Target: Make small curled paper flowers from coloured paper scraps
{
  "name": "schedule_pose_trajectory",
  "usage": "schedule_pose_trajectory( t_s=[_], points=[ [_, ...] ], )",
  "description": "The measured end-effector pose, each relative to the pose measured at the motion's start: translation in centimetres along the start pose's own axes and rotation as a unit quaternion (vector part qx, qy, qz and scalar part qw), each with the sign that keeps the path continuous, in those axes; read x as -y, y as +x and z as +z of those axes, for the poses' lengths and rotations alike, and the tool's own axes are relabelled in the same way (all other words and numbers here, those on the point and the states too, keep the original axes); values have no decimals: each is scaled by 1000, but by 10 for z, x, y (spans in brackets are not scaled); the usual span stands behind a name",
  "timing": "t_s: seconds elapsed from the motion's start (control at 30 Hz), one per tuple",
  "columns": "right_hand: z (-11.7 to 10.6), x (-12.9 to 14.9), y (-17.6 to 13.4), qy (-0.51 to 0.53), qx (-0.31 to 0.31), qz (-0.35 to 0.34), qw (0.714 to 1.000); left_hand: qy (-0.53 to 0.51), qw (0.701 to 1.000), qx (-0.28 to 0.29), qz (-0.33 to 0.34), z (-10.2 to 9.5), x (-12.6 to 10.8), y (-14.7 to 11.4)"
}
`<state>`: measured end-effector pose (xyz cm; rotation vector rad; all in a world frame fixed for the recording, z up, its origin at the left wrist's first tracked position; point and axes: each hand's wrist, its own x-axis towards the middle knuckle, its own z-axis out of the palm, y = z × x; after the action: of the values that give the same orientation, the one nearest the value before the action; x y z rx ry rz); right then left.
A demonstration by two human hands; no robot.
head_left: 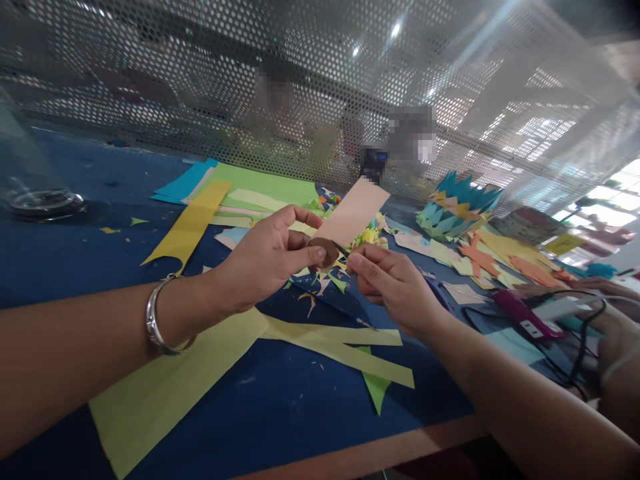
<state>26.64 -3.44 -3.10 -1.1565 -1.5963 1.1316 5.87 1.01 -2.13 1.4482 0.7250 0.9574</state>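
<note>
My left hand [270,257], with a silver bangle at the wrist, is closed around the near end of a pale pink paper strip [357,210]. Its thumb presses a round brown disc [327,252] against that end. From the right, my right hand [387,280] pinches a thin dark pointed tool [341,249], whose tip meets the edge of the disc; most of the tool is hidden by the fingers, so its kind is unclear. Both hands are raised above the blue table [280,400]. Under them lie small paper scraps [340,283] and a long thin blue tool [335,307].
Pale yellow-green paper [185,393] lies nearest me. Farther back are a yellow strip [193,223] and green sheets [270,183]. A paper crown [457,203] stands back right. A magenta power strip [527,313] with cables and another person's arm [620,340] are at right. Perforated metal [200,87] rises behind.
</note>
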Motion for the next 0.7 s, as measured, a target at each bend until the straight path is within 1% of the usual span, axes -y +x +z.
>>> schedule_pose_trajectory(
  t_s=[0.17,0.3,0.37,0.47,0.7],
  points=[
    [-1,-2,0,-7,-2,-8,1000,9,1000,1,22,-1,1,-1],
    [0,-2,0,-12,-3,-5,1000,6,1000,0,19,-1,-1,-2],
    [0,-2,0,-11,-5,-3,1000,7,1000,9,17,-1,-1,-2],
    [0,-2,1,-19,-7,-4,1000,12,999,23,32,-2,0,-1],
    [-2,-4,1,-32,-7,-5,999,19,998,18,52,-2,2,0]
  ],
)
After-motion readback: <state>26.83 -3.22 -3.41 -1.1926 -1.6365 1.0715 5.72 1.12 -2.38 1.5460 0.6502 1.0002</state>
